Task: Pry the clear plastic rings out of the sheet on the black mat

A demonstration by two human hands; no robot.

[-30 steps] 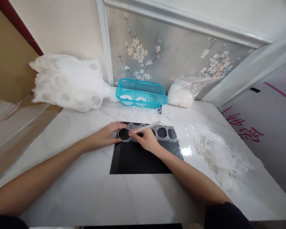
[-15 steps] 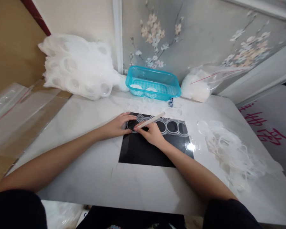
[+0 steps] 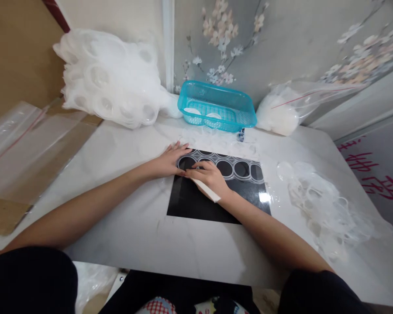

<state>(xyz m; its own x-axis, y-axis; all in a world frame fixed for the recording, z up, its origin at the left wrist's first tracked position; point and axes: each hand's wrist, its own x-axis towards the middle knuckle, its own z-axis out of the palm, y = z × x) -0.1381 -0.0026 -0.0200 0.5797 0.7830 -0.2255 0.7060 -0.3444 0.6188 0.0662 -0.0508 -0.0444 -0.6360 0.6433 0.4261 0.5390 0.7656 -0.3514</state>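
Observation:
A black sheet [image 3: 196,203] lies flat on the white table, with a clear plastic strip of joined rings [image 3: 233,175] across its upper part. My left hand [image 3: 172,161] rests at the strip's left end, fingers spread and thumb near the first ring. Close beside that thumb, my right hand [image 3: 212,176] pinches a flat white stick [image 3: 205,190]. The stick slants down to the right beneath my palm. My right fingers cover part of the second ring, and what the stick's far end touches is hidden.
Behind the sheet stands a blue basket [image 3: 218,124] holding white round pieces. A large bag of white ringed plastic [image 3: 111,83] sits back left, a smaller zip bag [image 3: 281,113] back right. Loose clear rings [image 3: 324,205] pile at the right. Cardboard [image 3: 52,174] lies left.
The white stick has swung from pointing up and right to pointing down and right within my right hand. My left hand stays at the strip's left end. The view has shifted slightly.

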